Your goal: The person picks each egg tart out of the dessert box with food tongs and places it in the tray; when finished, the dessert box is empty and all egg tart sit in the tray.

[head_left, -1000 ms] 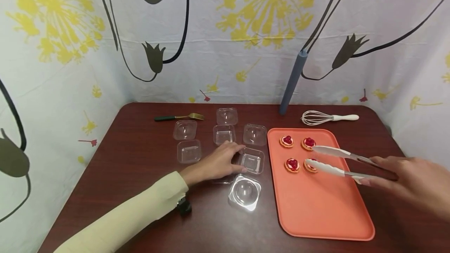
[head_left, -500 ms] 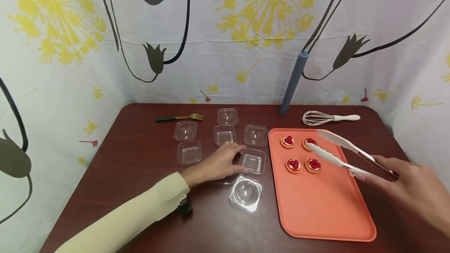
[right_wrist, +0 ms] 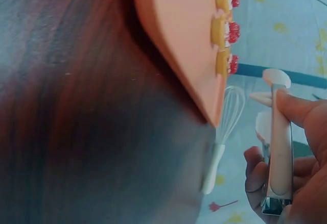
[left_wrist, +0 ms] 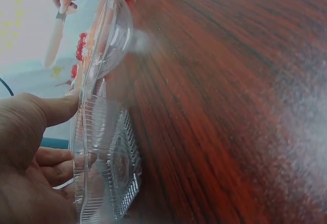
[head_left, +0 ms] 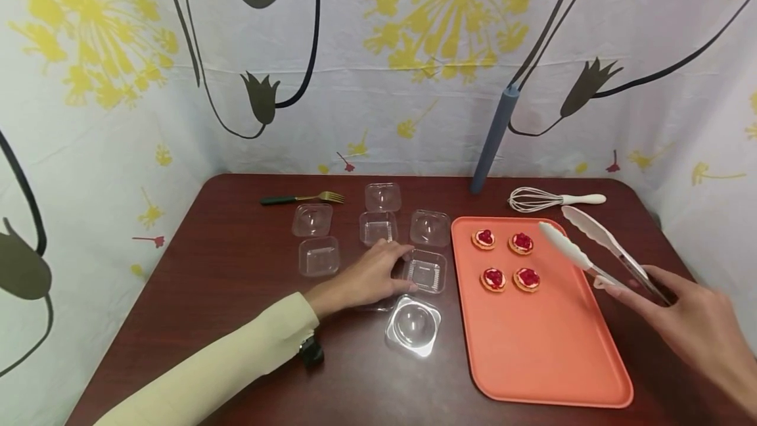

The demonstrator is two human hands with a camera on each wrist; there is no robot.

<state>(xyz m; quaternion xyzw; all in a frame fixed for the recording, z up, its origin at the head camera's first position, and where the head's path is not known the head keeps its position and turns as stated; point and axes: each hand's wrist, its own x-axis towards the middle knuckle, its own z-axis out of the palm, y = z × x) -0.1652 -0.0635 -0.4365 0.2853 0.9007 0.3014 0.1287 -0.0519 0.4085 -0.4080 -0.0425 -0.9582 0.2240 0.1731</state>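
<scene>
My left hand (head_left: 369, 275) is at the left side of a clear plastic clamshell container (head_left: 426, 273), thumb and fingers on its rim. In the left wrist view the thumb touches the rim near the hinge of the domed lid (left_wrist: 115, 40). My right hand (head_left: 692, 314) grips metal tongs (head_left: 621, 255) with white tips, spread apart with nothing between them, above the right edge of an orange tray (head_left: 544, 347). Several small tarts with red topping (head_left: 526, 279) sit in the tray's far left part. The right wrist view shows the fingers wrapped round the tongs' handle (right_wrist: 281, 147).
Other open clear containers (head_left: 319, 256) stand left of and behind my left hand; one is partly hidden under that arm. A green-handled fork (head_left: 301, 198) and a white whisk (head_left: 556, 199) lie at the back. A blue stick-like object (head_left: 493, 140) leans by the patterned cloth.
The tongs have moved right and away from the tarts, and their tips have spread wider. My left hand has stayed on the container.
</scene>
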